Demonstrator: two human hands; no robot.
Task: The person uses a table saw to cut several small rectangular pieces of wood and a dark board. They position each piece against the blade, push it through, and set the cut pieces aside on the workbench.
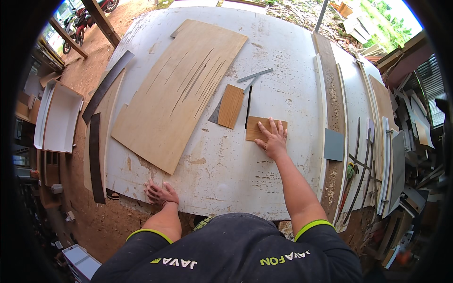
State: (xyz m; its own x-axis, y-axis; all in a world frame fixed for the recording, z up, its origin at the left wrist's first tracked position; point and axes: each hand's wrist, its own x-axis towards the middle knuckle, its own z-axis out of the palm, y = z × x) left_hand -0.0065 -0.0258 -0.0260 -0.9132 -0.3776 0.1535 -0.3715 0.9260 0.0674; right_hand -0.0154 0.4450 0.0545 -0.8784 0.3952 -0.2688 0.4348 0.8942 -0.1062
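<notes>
Nearest, the left hand lies flat with fingers spread on the table's near edge, seemingly as a brace. Further along, a big thin plywood sheet, split along its grain, lies diagonally toward the far edge. A glossy orange-brown offcut sits mid-table beside a dark saw slot. The right hand, fingers spread, presses a small matte wood piece flat just right of the slot.
</notes>
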